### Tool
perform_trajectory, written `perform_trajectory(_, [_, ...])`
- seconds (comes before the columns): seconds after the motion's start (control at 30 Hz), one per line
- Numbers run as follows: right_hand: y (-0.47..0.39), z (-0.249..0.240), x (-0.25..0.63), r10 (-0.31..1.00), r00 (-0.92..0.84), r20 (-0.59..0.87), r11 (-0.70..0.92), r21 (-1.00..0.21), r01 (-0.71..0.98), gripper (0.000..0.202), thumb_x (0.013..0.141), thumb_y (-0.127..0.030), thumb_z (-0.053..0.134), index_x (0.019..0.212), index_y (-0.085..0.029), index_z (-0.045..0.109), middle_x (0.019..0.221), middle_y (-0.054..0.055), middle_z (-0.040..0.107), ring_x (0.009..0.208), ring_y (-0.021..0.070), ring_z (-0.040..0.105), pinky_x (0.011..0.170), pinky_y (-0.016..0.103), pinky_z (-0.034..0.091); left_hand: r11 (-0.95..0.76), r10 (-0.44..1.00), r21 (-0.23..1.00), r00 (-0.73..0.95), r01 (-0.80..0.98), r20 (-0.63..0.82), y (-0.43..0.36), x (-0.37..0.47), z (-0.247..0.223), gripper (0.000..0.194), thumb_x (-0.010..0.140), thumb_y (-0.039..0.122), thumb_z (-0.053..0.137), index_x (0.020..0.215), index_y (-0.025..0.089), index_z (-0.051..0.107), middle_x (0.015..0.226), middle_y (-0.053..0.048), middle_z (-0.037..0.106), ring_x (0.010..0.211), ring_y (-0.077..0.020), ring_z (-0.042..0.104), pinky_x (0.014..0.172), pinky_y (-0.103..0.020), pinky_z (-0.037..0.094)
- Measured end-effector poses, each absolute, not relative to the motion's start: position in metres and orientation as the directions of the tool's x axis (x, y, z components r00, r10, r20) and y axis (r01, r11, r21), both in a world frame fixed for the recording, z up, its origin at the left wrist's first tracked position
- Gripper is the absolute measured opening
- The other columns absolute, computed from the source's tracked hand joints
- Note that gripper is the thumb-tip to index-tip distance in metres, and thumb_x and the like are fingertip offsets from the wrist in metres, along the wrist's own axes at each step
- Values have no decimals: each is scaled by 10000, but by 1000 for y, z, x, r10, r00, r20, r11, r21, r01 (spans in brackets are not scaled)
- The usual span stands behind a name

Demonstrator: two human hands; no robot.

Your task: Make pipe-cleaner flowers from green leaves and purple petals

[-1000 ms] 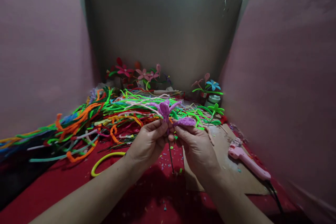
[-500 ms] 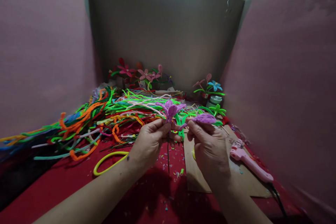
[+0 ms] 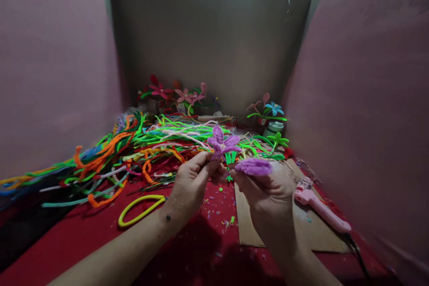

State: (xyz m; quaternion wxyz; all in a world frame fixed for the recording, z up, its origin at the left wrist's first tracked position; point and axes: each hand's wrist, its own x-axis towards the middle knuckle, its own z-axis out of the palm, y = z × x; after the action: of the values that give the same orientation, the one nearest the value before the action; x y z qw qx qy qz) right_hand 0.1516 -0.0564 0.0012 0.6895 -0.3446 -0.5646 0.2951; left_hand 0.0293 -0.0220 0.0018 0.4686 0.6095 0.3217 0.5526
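Note:
My left hand (image 3: pixel 191 182) pinches the base of a purple pipe-cleaner flower (image 3: pixel 221 145), whose petals spread open around pale stamens facing me. Between the fingers and thumb of my right hand (image 3: pixel 264 194) is the narrow end of a separate purple pipe-cleaner petal (image 3: pixel 254 166), lying sideways over the knuckles. Both hands are raised above the red cloth, close together but apart. Whatever lies between the left fingertips below the flower is hidden from me.
Loose coloured pipe cleaners (image 3: pixel 174 136) are heaped behind and to the left. Yellow-handled scissors or pliers (image 3: pixel 125 216) lie by my left forearm. A pink glue gun (image 3: pixel 321 208) rests on cardboard (image 3: pixel 246 223) at right, its cord trailing forward. Finished flowers (image 3: pixel 183 95) stand at the back.
The purple flower has tipped so its centre now faces me. My right hand has turned, bringing the loose petal lower and slightly left. The dark stem below the flower no longer shows.

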Motion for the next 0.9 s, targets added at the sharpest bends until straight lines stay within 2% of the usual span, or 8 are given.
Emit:
perform_trajectory(0.13, [-66, -6, 153, 749, 140, 648, 651, -759, 33, 191, 749, -114, 631, 832, -274, 692, 845, -29, 676, 799, 122, 622, 730, 259, 521, -394, 906, 917, 140, -67, 400, -21, 28, -2, 135, 821, 232, 521, 727, 159, 584, 678, 10, 607, 620, -93, 550, 611, -197, 445])
perform_trajectory(0.3, [-75, 3, 157, 671, 75, 738, 738, -674, 34, 229, 749, -72, 622, 869, -255, 689, 914, -17, 667, 874, 126, 613, 816, 269, 505, -519, 845, 855, 153, -4, 513, -19, 27, -9, 92, 818, 206, 515, 781, 191, 598, 667, 30, 601, 617, -87, 544, 604, -183, 441])
perform_trajectory(0.43, [-74, 5, 159, 647, 91, 757, 758, -652, 27, 225, 754, -59, 613, 870, -237, 689, 977, -1, 656, 941, 136, 598, 878, 285, 478, -553, 821, 833, 178, 12, 542, -19, 28, -12, 98, 820, 195, 513, 795, 199, 608, 677, 28, 604, 620, -89, 538, 627, -192, 444])
perform_trajectory(0.53, [-69, 2, 160, 657, 154, 738, 744, -668, 30, 225, 762, -57, 605, 868, -240, 683, 1010, -6, 645, 972, 135, 584, 892, 291, 470, -537, 830, 843, 178, 1, 528, -20, 28, -13, 92, 816, 196, 529, 807, 204, 620, 675, 28, 610, 618, -89, 542, 632, -193, 444])
perform_trajectory(0.67, [-63, 2, 162, 642, 183, 744, 750, -660, 48, 220, 765, -60, 601, 858, -243, 679, 942, -17, 649, 930, 128, 591, 846, 280, 487, -464, 859, 884, 211, -65, 466, -21, 29, -10, 84, 799, 199, 565, 828, 206, 643, 652, 29, 608, 601, -90, 550, 625, -201, 445])
perform_trajectory(0.9, [-58, 2, 164, 621, 198, 759, 771, -637, 23, 216, 757, -41, 596, 840, -224, 675, 908, -5, 642, 889, 138, 601, 851, 306, 479, -290, 893, 931, 286, -220, 346, -17, 27, -9, 77, 782, 245, 601, 761, 187, 648, 605, 27, 562, 526, -63, 467, 524, -186, 385])
